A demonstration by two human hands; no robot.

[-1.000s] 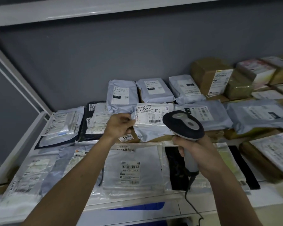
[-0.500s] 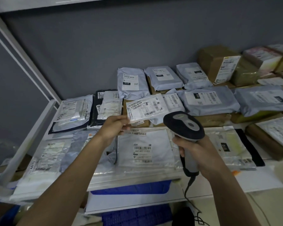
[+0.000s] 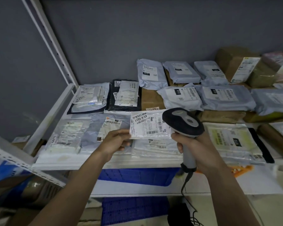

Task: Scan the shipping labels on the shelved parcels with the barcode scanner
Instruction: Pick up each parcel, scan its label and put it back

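Note:
My left hand [image 3: 116, 141] pinches the lower left corner of a flat white parcel [image 3: 149, 125] whose shipping label faces up, held above the shelf's front row. My right hand [image 3: 192, 144] grips the grey handle of the barcode scanner [image 3: 183, 122]. The scanner's dark head sits right beside the parcel's right edge and hides part of it. Several more labelled parcels lie on the white shelf [image 3: 69, 163]: grey bags [image 3: 150, 73] at the back, clear flat bags [image 3: 63, 137] in front.
Brown cartons [image 3: 235, 64] stand at the back right. A white shelf upright [image 3: 55, 49] rises at the left against the grey wall. Blue crates [image 3: 137, 176] sit under the shelf, and the scanner's cable [image 3: 185, 188] hangs down past them.
My left hand has lifted the white parcel off the back row and drawn it toward me, down beside the scanner head. The camera has tilted downward.

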